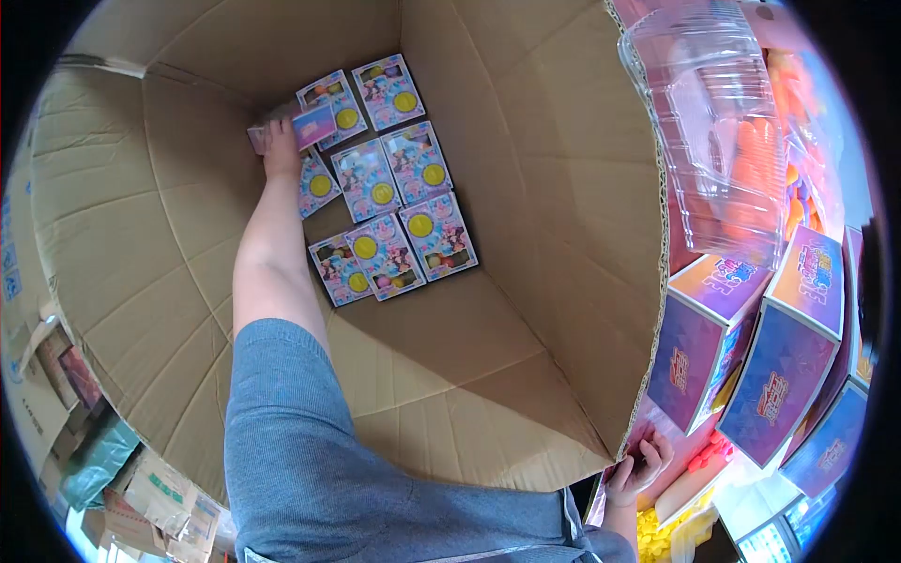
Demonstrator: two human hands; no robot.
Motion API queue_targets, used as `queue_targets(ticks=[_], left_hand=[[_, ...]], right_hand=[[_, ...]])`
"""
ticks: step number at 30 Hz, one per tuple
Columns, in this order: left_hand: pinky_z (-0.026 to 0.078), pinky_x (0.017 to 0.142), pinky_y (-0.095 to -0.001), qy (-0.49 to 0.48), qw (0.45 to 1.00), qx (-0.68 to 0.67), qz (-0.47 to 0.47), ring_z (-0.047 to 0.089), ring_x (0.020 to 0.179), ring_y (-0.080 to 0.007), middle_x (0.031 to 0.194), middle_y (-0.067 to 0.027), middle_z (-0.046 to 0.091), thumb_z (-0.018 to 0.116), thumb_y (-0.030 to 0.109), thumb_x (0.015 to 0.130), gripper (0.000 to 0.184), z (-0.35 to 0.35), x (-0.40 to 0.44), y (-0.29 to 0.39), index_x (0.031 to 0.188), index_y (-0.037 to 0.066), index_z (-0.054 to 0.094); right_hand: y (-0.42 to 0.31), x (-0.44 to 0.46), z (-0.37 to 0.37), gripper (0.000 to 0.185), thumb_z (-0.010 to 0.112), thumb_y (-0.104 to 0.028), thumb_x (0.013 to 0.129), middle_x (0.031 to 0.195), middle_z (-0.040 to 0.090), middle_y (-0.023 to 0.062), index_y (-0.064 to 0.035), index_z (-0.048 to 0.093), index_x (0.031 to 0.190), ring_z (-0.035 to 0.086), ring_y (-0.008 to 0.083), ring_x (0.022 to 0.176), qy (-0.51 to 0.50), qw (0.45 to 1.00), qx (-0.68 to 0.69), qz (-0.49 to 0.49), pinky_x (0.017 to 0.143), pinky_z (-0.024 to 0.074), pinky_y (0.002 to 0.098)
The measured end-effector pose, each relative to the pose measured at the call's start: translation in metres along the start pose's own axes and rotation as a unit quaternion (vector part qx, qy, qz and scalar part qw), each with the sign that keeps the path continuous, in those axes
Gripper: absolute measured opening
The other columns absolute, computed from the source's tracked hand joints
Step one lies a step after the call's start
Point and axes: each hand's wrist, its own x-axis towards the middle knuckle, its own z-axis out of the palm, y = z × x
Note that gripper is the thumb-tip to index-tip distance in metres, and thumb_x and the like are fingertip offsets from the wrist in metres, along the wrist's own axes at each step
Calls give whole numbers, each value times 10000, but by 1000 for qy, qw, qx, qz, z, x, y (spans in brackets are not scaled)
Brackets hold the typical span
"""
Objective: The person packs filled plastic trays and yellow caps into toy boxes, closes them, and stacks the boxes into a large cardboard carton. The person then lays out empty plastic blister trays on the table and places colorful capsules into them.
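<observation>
- Deep inside the tall cardboard carton, the left hand grips a pink-and-purple printed box, held in the far left corner above the others.
- Beneath and beside it, eight picture-printed boxes with yellow discs lie on the carton's floor, in loose, slightly crooked rows.
- By the carton's near right edge, the right hand has its fingers half curled; I can't tell whether it holds anything.
- Beyond that rim stand purple-and-orange cartons, below clear plastic trays.
</observation>
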Motion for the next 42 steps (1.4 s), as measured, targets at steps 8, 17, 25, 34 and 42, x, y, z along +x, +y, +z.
queue_targets(ticks=[8, 17, 25, 34, 42], left_hand=[[511, 889, -448, -270, 961, -43, -35, 575, 1027, -406, 1165, -216, 518, 820, 31, 580, 718, -28, 10, -30, 1217, 40, 490], [487, 941, -433, -301, 950, -71, -38, 563, 1072, -393, 1247, -217, 508, 810, 48, 578, 785, -72, 63, -53, 1290, 60, 480], [477, 947, -468, -51, 996, 24, -70, 513, 1147, -417, 1332, -221, 459, 791, 115, 671, 712, -24, 39, -76, 1311, 98, 480], [474, 929, -491, -152, 971, -18, -185, 503, 1159, -390, 1365, -168, 452, 667, 112, 785, 496, -24, -42, 8, 1257, 104, 515], [414, 1032, -448, -212, 947, -118, -212, 475, 1224, -399, 1380, -228, 437, 680, 138, 754, 529, -2, -136, 66, 1268, 72, 573]], right_hand=[[7, -3, 3, 274, 535, -205, 888, 1306, 447, 170, -67, 508, 1124, 472, 344, 1178, 4, 1000, 5, -4, 1024, 401, 434], [2, 0, 0, 269, 537, -207, 884, 1292, 450, 166, -79, 513, 1120, 471, 338, 1163, -1, 1000, -13, -1, 1005, 403, 424], [-2, 2, 3, 269, 538, -199, 879, 1281, 452, 162, -82, 513, 1119, 471, 336, 1159, 3, 1000, -3, 11, 1002, 405, 426], [0, -1, 1, 269, 542, -181, 877, 1296, 451, 173, -68, 517, 1120, 470, 342, 1179, 6, 1000, -7, 6, 1015, 404, 438], [-13, 11, 4, 292, 580, -110, 793, 1208, 498, 166, -82, 544, 1081, 503, 325, 1041, 14, 1000, -6, -4, 912, 440, 399]])
